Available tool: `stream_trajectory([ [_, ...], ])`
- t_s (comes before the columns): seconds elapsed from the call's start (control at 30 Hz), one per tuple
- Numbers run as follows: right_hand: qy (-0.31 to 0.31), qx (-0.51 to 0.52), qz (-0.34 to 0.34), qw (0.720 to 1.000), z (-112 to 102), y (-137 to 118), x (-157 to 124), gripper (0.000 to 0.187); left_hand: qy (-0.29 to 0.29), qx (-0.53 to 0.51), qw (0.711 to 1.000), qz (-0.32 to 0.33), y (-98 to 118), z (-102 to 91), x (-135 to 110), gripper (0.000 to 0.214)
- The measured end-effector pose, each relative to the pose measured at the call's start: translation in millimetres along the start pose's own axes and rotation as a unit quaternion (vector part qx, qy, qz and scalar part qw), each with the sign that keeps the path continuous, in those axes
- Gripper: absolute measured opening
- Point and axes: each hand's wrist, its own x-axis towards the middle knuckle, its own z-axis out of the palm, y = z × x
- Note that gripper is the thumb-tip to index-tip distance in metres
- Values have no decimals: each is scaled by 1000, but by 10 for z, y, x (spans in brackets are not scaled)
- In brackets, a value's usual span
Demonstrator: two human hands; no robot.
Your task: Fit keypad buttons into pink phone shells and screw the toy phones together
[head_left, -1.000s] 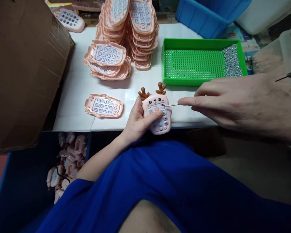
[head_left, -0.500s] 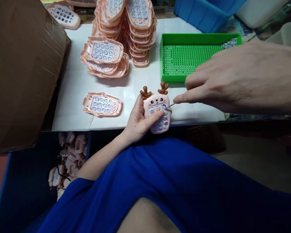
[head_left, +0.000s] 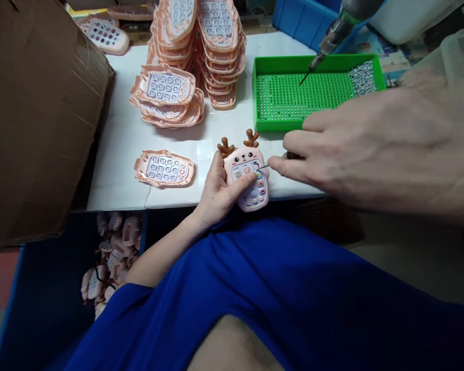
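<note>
My left hand (head_left: 219, 193) grips a pink deer-shaped toy phone (head_left: 247, 174) with brown antlers at the table's front edge, its thumb lying across the coloured keys. My right hand (head_left: 375, 147) comes in from the right, pinching a thin metal pin (head_left: 263, 166) whose tip touches the phone's upper keys. A single pink keypad shell (head_left: 164, 169) lies flat on the white table to the left of the phone.
Tall stacks of pink keypad shells (head_left: 199, 51) stand at the back. A green tray (head_left: 317, 90) of screws sits back right, with an electric screwdriver tip (head_left: 325, 46) hanging over it. A cardboard box (head_left: 38, 118) fills the left; a blue bin (head_left: 309, 20) stands behind.
My right hand has drawn closer to the phone, leaving less of the pin showing. A screwdriver has come into view over the green tray. The phone stays in my left hand.
</note>
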Motion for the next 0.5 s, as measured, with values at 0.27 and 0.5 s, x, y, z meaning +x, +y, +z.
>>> stream_trajectory([
  [0.27,-93,-420,-164,888,142,-290,-390,38,-5,-13,997,81,-193,-117,81,41],
  [0.5,-159,-370,-120,908,6,-1,-323,36,-31,10,993,114,-168,-69,59,35],
])
